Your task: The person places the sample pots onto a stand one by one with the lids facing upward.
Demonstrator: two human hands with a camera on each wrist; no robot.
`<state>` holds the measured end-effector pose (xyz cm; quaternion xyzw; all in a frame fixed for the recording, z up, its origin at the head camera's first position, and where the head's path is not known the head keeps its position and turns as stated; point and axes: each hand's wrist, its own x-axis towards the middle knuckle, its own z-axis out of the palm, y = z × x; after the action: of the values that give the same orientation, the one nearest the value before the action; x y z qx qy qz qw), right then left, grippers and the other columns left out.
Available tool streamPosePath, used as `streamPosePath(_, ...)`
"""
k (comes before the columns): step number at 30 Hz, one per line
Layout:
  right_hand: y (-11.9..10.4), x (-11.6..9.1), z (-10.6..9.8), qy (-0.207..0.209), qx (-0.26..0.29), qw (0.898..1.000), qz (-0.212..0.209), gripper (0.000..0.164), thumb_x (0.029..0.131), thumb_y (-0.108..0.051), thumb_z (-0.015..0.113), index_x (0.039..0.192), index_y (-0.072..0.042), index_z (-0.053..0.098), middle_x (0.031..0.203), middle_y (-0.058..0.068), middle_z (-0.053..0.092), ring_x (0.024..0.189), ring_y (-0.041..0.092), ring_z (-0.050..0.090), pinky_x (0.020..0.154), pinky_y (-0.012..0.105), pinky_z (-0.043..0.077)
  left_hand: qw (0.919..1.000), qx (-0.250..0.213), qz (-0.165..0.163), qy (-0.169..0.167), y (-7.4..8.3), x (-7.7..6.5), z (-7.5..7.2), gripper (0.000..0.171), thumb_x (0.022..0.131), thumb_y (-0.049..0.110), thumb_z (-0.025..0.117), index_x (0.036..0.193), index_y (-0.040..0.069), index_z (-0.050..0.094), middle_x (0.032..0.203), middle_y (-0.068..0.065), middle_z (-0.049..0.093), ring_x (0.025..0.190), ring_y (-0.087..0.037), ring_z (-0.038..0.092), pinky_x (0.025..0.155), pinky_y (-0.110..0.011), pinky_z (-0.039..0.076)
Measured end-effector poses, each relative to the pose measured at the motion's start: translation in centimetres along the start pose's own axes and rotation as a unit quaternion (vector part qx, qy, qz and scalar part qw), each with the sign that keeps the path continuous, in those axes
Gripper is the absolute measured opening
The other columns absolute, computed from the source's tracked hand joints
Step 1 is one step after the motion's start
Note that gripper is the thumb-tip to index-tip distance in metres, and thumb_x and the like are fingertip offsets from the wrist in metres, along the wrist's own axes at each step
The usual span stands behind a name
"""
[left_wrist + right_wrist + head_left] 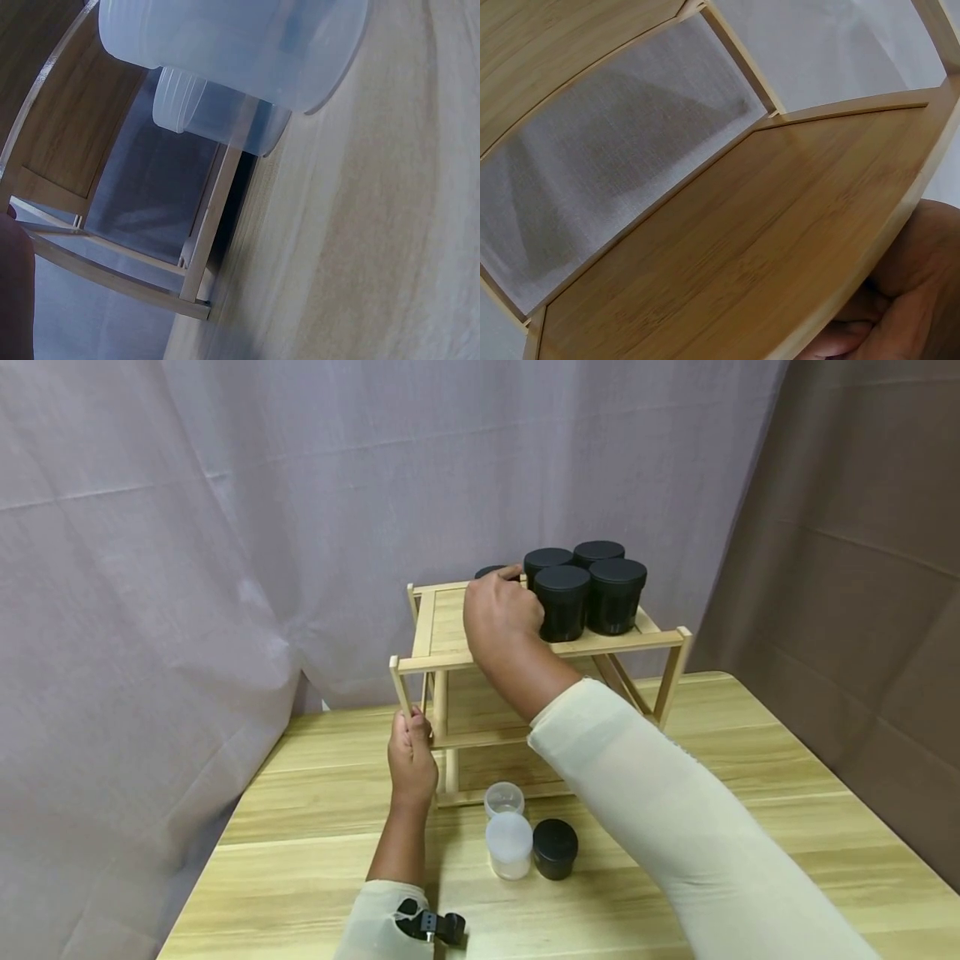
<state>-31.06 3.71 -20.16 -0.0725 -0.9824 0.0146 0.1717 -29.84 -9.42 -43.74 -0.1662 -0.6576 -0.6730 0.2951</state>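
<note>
My left hand [412,756] grips the left front upright of a light wooden shelf rack [442,662]. Over the left part of its top board, my right hand [501,606] has its fingers curled at a black lidded jar [491,569]. Most of that jar is hidden behind the hand, so the contact is only partly seen. Just right of the knuckles stands another black jar [561,603], grouped with several like it. Curled fingers [840,337] of the right hand show past the board's edge in the right wrist view.
In front of the rack, two translucent tubs [510,847] and a black jar [555,849] stand close together on the wooden table [300,868]. A grey cloth [300,485] hangs behind, and a brown one [847,568] at the right.
</note>
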Motion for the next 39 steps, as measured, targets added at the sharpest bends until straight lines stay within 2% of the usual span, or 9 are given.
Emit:
streamPosePath(4,0.1,0.1,0.0,-0.011,0.001,1.0,0.001,0.054,0.119,-0.011,0.03,0.159,0.025,0.025,0.121,0.029,0.077,0.093,0.026,0.078,0.068,0.044,0.064,1.0,-0.001,-0.001,-0.002,0.0,0.1,0.0,0.035,0.119,0.02,0.041,0.11,-0.013,0.051,0.079,-0.003,0.045,0.072,-0.008,0.042,0.064,-0.019,0.037)
streamPosePath(14,0.0,0.0,0.5,0.017,0.014,1.0,-0.006,0.054,0.117,-0.008,0.032,0.158,0.026,0.025,0.115,0.027,0.079,0.094,0.028,0.08,0.068,0.048,0.066,0.9999,0.003,-0.01,-0.003,0.1,0.1,-0.1,0.034,0.119,0.018,0.041,0.111,-0.014,0.05,0.08,-0.005,0.046,0.073,-0.009,0.044,0.065,-0.02,0.039)
streamPosePath(21,-0.4,-0.7,0.4,0.025,0.012,0.999,-0.039,0.062,0.116,-0.012,0.04,0.164,0.02,0.017,0.101,0.018,0.08,0.077,0.024,0.076,0.062,0.045,0.064,0.9999,0.006,-0.012,0.008,0.0,0.1,-0.6,0.038,0.119,0.027,0.042,0.11,-0.008,0.052,0.081,-0.001,0.045,0.074,-0.009,0.043,0.066,-0.02,0.039)
streamPosePath(26,0.2,-2.2,0.4,0.081,-0.013,0.994,-0.073,0.061,0.114,-0.01,0.044,0.165,0.016,0.024,0.081,0.011,0.076,0.064,0.02,0.068,0.053,0.04,0.057,1.0,0.002,-0.005,0.002,-0.1,0.1,-0.8,0.046,0.119,0.033,0.041,0.111,-0.012,0.05,0.081,0.0,0.045,0.074,-0.009,0.044,0.066,-0.02,0.039)
streamPosePath(30,0.9,-3.6,0.6,0.134,-0.022,0.985,-0.102,0.057,0.112,-0.009,0.048,0.162,0.014,0.032,0.066,0.007,0.068,0.055,0.016,0.059,0.046,0.036,0.048,0.9999,0.008,-0.008,0.003,0.0,0.2,-0.9,0.043,0.12,0.028,0.041,0.112,-0.014,0.05,0.08,-0.001,0.046,0.074,-0.009,0.044,0.066,-0.02,0.038)
streamPosePath(33,1.4,-4.7,0.8,0.173,-0.015,0.977,-0.122,0.056,0.111,-0.009,0.052,0.161,0.012,0.038,0.061,0.006,0.065,0.051,0.017,0.057,0.044,0.037,0.049,0.9999,0.011,-0.008,0.004,0.0,0.3,-1.1,0.041,0.12,0.023,0.04,0.113,-0.016,0.049,0.08,-0.001,0.046,0.074,-0.008,0.043,0.066,-0.02,0.038)
streamPosePath(36,2.0,-5.8,0.9,0.205,0.0,0.97,-0.135,0.056,0.114,-0.021,0.058,0.158,0.01,0.043,0.06,0.008,0.066,0.05,0.02,0.062,0.045,0.038,0.053,0.9999,0.012,-0.006,0.005,0.0,0.3,-1.2,0.038,0.12,0.02,0.041,0.112,-0.016,0.049,0.08,-0.001,0.046,0.073,-0.008,0.043,0.065,-0.02,0.038)
streamPosePath(39,2.5,-6.9,1.1,0.209,0.025,0.968,-0.138,0.063,0.115,-0.036,0.057,0.157,0.009,0.044,0.059,0.011,0.066,0.052,0.024,0.065,0.046,0.041,0.056,0.9999,0.011,-0.008,0.007,0.1,0.4,-1.2,0.037,0.119,0.021,0.041,0.111,-0.014,0.05,0.08,-0.001,0.046,0.073,-0.009,0.044,0.065,-0.02,0.038)
